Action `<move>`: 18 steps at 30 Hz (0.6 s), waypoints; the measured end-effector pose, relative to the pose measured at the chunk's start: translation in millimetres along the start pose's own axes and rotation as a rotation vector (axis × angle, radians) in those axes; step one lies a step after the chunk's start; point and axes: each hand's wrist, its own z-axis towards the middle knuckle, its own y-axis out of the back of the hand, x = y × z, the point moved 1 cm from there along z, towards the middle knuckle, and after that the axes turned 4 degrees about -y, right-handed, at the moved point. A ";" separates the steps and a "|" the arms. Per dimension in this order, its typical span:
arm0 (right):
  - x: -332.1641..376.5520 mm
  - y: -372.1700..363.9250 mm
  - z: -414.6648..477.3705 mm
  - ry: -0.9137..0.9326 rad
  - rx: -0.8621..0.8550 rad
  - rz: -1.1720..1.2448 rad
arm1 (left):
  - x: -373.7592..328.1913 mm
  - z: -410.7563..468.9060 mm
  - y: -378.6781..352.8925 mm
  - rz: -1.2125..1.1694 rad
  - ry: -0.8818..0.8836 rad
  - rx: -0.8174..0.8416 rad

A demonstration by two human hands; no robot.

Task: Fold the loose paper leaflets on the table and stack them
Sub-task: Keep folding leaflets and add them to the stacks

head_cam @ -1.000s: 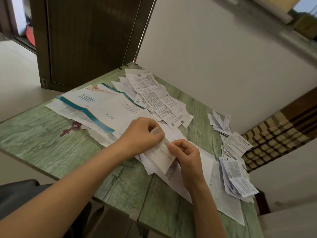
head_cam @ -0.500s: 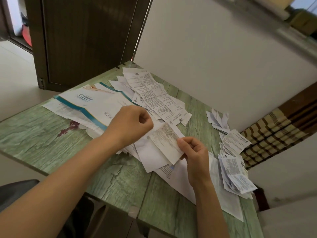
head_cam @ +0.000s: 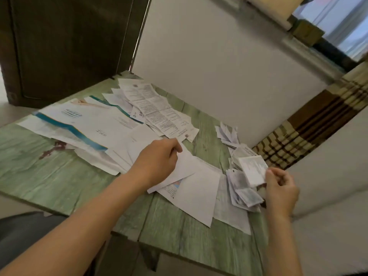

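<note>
The folded leaflet (head_cam: 252, 169) has moved from the middle of the table to the right edge since half a second ago; the right hand (head_cam: 281, 193) pinches its near corner between thumb and curled fingertips and holds it just over the stack (head_cam: 242, 193) of small folded papers, so one fold looks finished and only the release remains; whether the leaflet already touches the stack is lost in the blur. The left hand (head_cam: 159, 161), which was a raised fist over the pile, has come down onto a plain white sheet (head_cam: 186, 168); its fingers are curled at the sheet's upper edge, but I cannot tell whether they grip the paper or merely rest on it; it is probably the next piece to fold. Many loose leaflets (head_cam: 155, 110) lie fanned and overlapping behind it, so the task seems far from done; they are thin, flat and creased, some densely printed, one a large glossy brochure (head_cam: 79, 124) with a teal band. The stack is ragged, its folded pieces splayed at differing angles; light paper like this will slide easily. The table (head_cam: 35, 172) is pale green with a printed wood grain.
</note>
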 end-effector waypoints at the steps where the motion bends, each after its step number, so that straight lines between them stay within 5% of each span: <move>1: -10.2 4.0 6.4 -0.025 -0.011 -0.059 | -0.2 -0.4 -0.9 0.005 -0.002 0.008; 7: -51.5 -2.2 -0.6 -0.105 0.192 -0.456 | 1.2 -4.4 -0.5 0.050 0.015 0.027; 12: -52.6 -9.3 -1.2 -0.129 0.180 -0.714 | 2.2 -5.8 -1.1 0.077 0.026 0.039; 18: -50.8 -11.0 7.4 -0.282 0.304 -0.552 | 0.3 -5.4 -4.2 0.097 0.036 0.082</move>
